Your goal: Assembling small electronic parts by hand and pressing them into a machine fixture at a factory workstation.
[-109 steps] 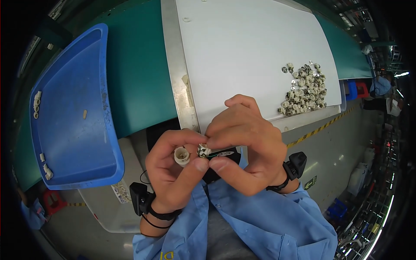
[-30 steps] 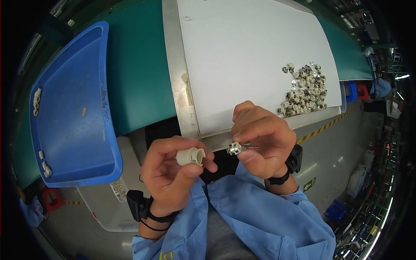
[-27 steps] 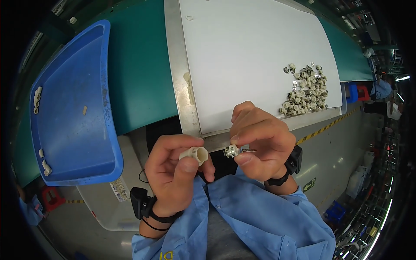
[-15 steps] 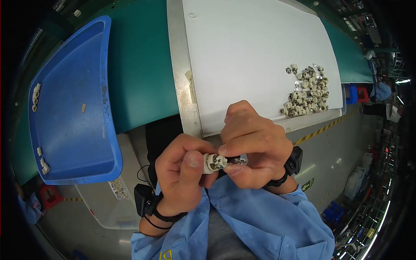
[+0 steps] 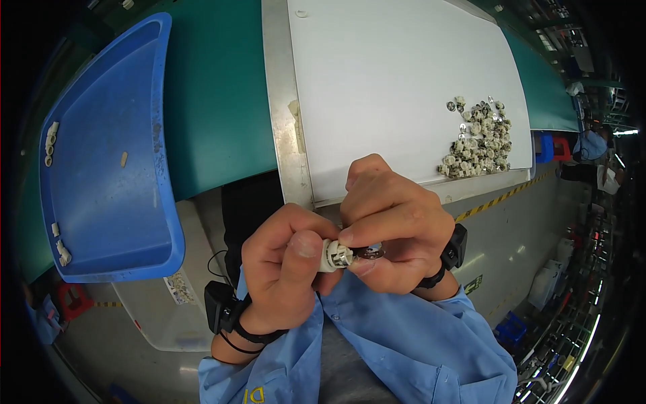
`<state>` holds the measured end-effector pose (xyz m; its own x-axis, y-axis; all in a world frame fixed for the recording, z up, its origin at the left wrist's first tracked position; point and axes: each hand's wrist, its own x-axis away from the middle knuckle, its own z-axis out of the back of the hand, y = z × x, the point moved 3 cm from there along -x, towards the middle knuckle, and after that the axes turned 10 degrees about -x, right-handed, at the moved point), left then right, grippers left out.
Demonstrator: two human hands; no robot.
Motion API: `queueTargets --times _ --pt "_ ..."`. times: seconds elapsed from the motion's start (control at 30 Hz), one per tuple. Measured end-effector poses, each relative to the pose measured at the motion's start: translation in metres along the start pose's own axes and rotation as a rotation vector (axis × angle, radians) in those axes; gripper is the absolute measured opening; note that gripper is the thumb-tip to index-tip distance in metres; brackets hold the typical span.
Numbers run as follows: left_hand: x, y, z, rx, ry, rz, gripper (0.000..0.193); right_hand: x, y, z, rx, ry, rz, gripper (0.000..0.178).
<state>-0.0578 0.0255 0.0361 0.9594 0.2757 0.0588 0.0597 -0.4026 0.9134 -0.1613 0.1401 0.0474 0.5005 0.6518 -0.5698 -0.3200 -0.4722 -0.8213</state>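
In front of my body, my left hand [image 5: 286, 259] is closed around a short white cylindrical housing [image 5: 326, 259], which looks like a lamp socket. The thumb lies on top of it. At the housing's right-hand mouth sits a small white-and-metal insert [image 5: 341, 255]; how deep it goes in I cannot tell. My right hand [image 5: 400, 232] pinches at the insert with its thumb and index finger, the other fingers curled. A shiny, dark round piece [image 5: 371, 251] shows between those fingers, and whether it is joined to the insert is hidden.
A heap of similar white-and-metal inserts [image 5: 481, 141] lies on the white board [image 5: 397, 87] at the right. On the left, a blue tray [image 5: 108, 195] holds several white pieces along its far-left side. A translucent bin [image 5: 165, 323] stands below the tray.
The insert and housing appear to sit closer together, with the housing turned slightly. Both hands keep their grip. The whole view has shifted a little.
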Motion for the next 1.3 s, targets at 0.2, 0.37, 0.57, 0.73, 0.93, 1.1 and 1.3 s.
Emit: queueTargets --times 0.2,0.37,0.57,0.73,0.93,1.1,1.3 --pt "0.0014 -0.0003 -0.0015 0.021 0.046 0.013 0.035 -0.0016 -0.0014 0.0009 -0.032 0.001 -0.054 0.019" --pt "0.0034 0.0027 -0.0012 -0.002 0.073 0.007 0.031 -0.0005 -0.0022 0.0001 -0.052 0.005 -0.069 0.019" --pt "0.0043 0.0045 -0.0019 -0.032 0.096 0.015 0.028 -0.0038 -0.0015 0.0005 -0.020 -0.003 -0.008 0.019" --pt "0.0031 0.0061 -0.0026 -0.013 0.095 0.041 0.025 -0.0072 -0.0020 0.0014 0.029 0.011 0.064 0.018" --pt "0.0025 0.0027 -0.0019 0.027 0.073 0.066 0.021 -0.0091 -0.0038 0.0056 0.058 -0.027 0.044 0.017" --pt "0.0026 0.0033 -0.0029 0.025 0.083 0.124 0.020 -0.0084 -0.0043 0.0064 0.046 -0.071 -0.003 0.014" --pt "0.0047 0.0017 -0.0065 0.101 0.112 0.199 0.019 -0.0072 -0.0040 0.0087 0.042 -0.102 0.015 0.013"
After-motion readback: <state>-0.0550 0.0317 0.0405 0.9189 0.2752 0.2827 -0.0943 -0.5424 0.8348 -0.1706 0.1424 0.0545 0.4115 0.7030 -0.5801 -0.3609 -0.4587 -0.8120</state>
